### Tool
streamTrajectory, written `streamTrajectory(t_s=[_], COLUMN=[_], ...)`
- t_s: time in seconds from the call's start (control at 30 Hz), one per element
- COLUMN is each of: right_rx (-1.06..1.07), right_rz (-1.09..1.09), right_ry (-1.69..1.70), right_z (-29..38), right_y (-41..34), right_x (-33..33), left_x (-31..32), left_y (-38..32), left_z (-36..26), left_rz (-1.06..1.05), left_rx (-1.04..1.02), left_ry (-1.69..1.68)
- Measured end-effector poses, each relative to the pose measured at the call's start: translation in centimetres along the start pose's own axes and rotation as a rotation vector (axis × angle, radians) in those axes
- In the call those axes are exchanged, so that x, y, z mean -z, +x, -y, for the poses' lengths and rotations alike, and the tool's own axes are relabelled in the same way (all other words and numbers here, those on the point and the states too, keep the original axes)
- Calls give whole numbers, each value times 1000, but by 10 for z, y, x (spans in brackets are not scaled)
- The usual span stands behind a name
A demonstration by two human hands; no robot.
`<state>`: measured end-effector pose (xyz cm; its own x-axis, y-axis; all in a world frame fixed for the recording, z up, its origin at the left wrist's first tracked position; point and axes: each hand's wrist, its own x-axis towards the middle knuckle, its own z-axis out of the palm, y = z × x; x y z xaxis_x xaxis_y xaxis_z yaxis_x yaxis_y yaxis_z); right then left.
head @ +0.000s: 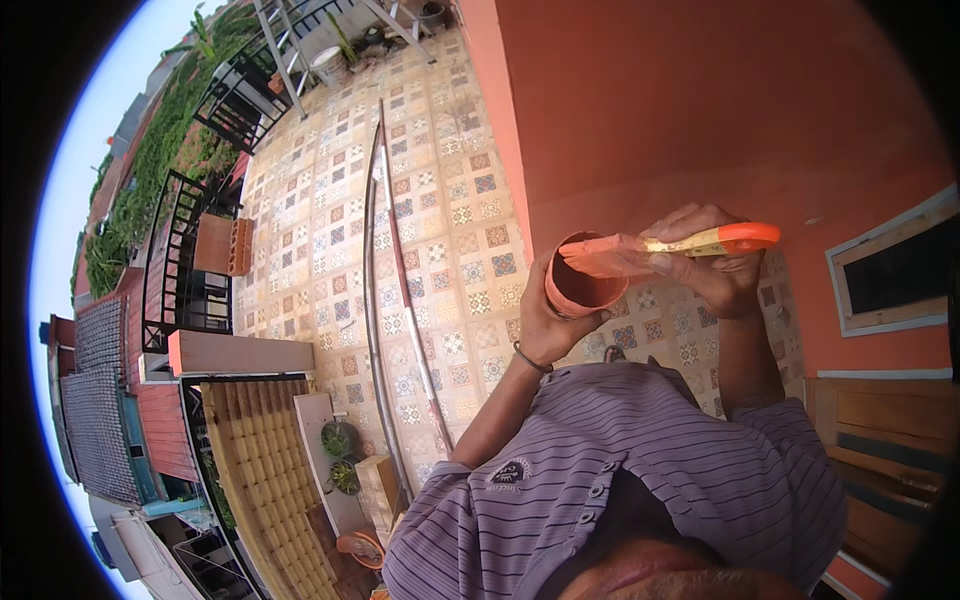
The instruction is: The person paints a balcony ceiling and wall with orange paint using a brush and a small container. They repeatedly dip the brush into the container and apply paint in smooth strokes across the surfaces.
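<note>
My left hand [551,319] is wrapped around a small round paint pot [579,300], coated in orange-red, its mouth facing up. In my right hand [701,262] is a flat paintbrush [675,245] with a yellow handle and an orange end. The brush lies nearly level, its orange-coated bristles over the pot's rim. Whether the bristle tips touch the rim I cannot tell. The pot looks dark inside, and how much paint it holds is hidden. Beyond both hands rises an orange-red painted wall [675,112].
Two long poles [405,292] lie on the patterned tile floor [465,217]. A metal ladder [289,60] and a white bucket [328,64] stand at the far end. Black railings [176,262] and a hollow brick block [238,247] edge the left side. A framed window [892,262] is at right.
</note>
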<state>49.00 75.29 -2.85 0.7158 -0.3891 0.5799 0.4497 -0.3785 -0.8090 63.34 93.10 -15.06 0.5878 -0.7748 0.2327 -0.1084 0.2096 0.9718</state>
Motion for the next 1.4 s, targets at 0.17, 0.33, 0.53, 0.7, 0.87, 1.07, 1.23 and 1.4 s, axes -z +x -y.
streamTrajectory(t_s=[0.17, 0.33, 0.53, 0.7, 0.87, 1.07, 1.23, 1.4], right_rx=[0, -3, 46, 54, 26, 46, 2, 23], right_rz=[18, 14, -4, 21, -19, -28, -41, -39], right_ry=[118, 147, 155, 74, 130, 113, 136, 100], right_z=[-4, -8, -9, -9, -7, -8, -7, -4], right_y=[-3, -6, -6, -6, -8, -10, -14, -12], right_x=[-1, 2, 8, 13, 17, 22, 27, 27], left_x=[-2, -3, -9, -13, -17, -20, -26, -28], left_y=[1, 1, 3, 5, 5, 8, 9, 11], left_z=[-1, 5, 6, 4, 3, 0, -4, -5], left_rz=[11, 22, 20, 23, 13, 30, 53, 56], left_rx=[72, 50, 43, 34, 17, 23, 33, 32], left_ry=[-55, -34, -21, -17, -5, -9, -22, 5])
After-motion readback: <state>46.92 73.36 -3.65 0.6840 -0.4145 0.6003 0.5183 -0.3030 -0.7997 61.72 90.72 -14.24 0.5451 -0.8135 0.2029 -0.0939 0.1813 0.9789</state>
